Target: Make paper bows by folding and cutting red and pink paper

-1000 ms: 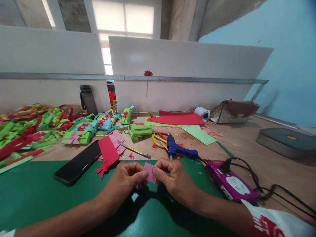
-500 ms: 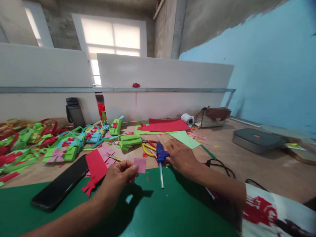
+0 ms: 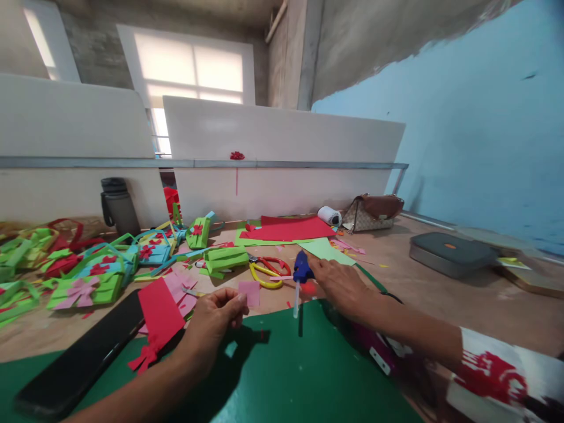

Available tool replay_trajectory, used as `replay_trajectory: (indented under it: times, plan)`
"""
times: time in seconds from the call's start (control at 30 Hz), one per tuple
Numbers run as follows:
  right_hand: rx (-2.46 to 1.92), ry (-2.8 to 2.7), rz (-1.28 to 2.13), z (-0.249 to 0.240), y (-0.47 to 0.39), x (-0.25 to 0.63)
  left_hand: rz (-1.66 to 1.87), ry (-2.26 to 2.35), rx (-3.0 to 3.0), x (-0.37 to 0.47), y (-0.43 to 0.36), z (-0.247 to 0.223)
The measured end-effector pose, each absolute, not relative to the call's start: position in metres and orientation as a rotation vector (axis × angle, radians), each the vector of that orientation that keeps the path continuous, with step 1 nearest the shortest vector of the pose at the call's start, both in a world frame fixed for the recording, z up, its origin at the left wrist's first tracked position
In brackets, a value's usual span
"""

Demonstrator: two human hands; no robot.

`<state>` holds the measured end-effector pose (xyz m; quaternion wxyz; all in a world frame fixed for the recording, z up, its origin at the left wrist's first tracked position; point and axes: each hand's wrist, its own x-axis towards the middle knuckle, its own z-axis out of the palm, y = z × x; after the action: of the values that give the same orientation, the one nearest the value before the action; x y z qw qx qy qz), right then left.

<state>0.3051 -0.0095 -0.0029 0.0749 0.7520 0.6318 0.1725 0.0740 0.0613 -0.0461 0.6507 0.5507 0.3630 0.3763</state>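
Note:
My left hand (image 3: 210,326) pinches a small pink paper square (image 3: 250,294) between thumb and fingertips above the green mat (image 3: 282,376). My right hand (image 3: 346,288) grips a blue glue gun (image 3: 302,268) from its right side; the fingers behind it are partly hidden. A clear glue stick (image 3: 296,301) juts from the gun toward me, casting a shadow on the mat. Just beyond the pink square lie scissors (image 3: 267,279) with red and yellow handles. Beside my left forearm rests a red paper piece (image 3: 161,310) with a red paper bow (image 3: 144,357).
A black phone (image 3: 83,355) lies at the left, near green paper bags (image 3: 90,291) with bows. Red sheets (image 3: 295,228), a handbag (image 3: 374,211) and a bottle (image 3: 120,205) stand farther back. A grey case (image 3: 452,254) sits at the right.
My right hand has moved slightly right with the glue gun, whose stick now appears shorter and lifted off the mat. The left hand still holds the pink square. The view has shifted slightly.

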Motion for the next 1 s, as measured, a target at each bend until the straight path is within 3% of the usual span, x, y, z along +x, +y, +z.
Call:
replay_trajectory:
  times: [0.23, 0.57, 1.0]
  plan:
    - [2.150, 1.895, 0.362, -0.015, -0.007, 0.300, 0.868, 0.781, 1.220, 0.080, 0.065, -0.042]
    - [2.131, 2.024, 0.144, 0.020, 0.049, 0.294, 0.883, 0.809, 1.179, 0.079, 0.070, -0.048]
    - [2.425, 2.171, -0.475, -0.013, 0.108, 0.279, 0.930, 0.836, 1.164, 0.080, 0.074, -0.051]
